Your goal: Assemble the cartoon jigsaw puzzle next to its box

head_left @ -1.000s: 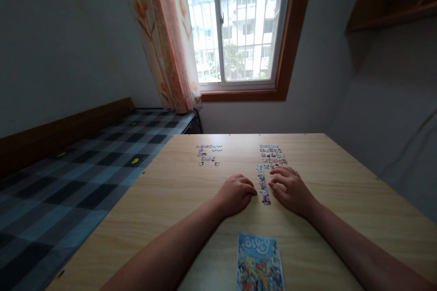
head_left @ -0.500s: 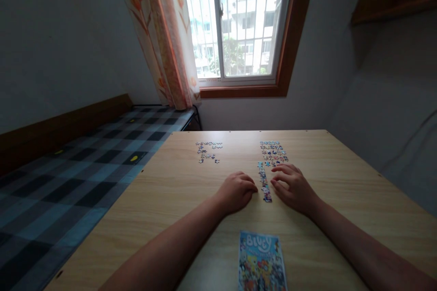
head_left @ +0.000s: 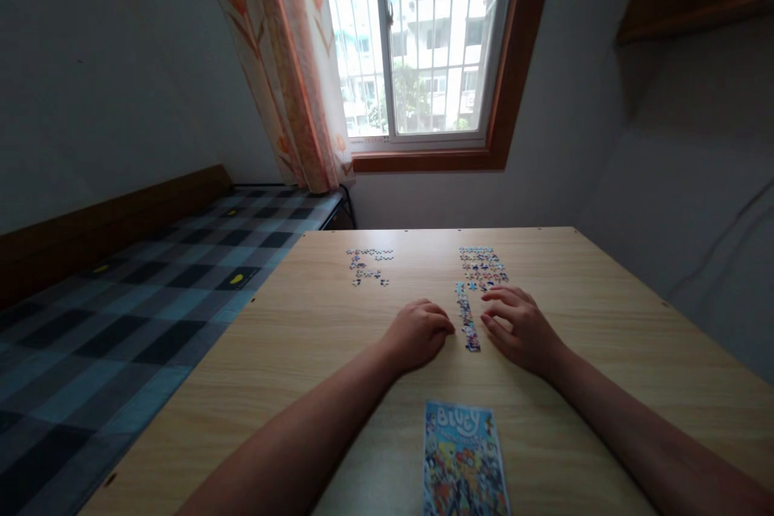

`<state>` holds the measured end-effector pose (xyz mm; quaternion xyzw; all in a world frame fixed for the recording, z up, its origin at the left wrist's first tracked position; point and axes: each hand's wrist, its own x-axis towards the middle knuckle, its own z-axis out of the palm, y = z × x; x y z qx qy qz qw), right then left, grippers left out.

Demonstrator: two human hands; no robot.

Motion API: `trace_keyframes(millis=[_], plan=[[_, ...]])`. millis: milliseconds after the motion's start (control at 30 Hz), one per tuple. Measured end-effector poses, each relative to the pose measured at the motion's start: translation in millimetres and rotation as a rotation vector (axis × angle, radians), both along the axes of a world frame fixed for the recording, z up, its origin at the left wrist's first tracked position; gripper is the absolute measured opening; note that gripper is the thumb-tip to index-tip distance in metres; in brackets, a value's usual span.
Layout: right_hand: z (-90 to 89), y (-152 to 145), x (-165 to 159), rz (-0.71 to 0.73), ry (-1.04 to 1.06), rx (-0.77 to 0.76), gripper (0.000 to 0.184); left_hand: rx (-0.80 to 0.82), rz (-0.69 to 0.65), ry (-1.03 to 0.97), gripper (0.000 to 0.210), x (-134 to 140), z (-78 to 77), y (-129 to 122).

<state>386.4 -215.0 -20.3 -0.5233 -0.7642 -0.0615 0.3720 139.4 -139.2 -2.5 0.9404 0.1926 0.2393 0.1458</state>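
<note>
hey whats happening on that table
A person sits at a light wooden table with a small jigsaw puzzle. The left hand rests curled beside a narrow joined strip of colourful puzzle pieces, and the right hand lies on the strip's other side, fingers spread near it. Loose pieces sit in two clusters farther back, one on the left and one on the right. A blue picture card lies at the near edge.

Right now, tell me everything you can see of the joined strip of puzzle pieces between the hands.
The strip of puzzle pieces is a narrow column of tiny joined pieces, mostly blue with mixed colours, looking like printed card. It lies flat on the wooden table, running away from the person, its far end at a cluster of loose pieces. The left hand rests curled beside it, the right hand opposite with fingers spread; contact is unclear.
</note>
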Motion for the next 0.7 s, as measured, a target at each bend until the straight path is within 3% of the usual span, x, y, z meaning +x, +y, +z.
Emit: trace_keyframes(millis=[700], plan=[[-0.9,-0.9,0.5,-0.007,0.029,-0.01,0.018,0.003,0.011,0.009,0.022,0.9,0.7,-0.5]])
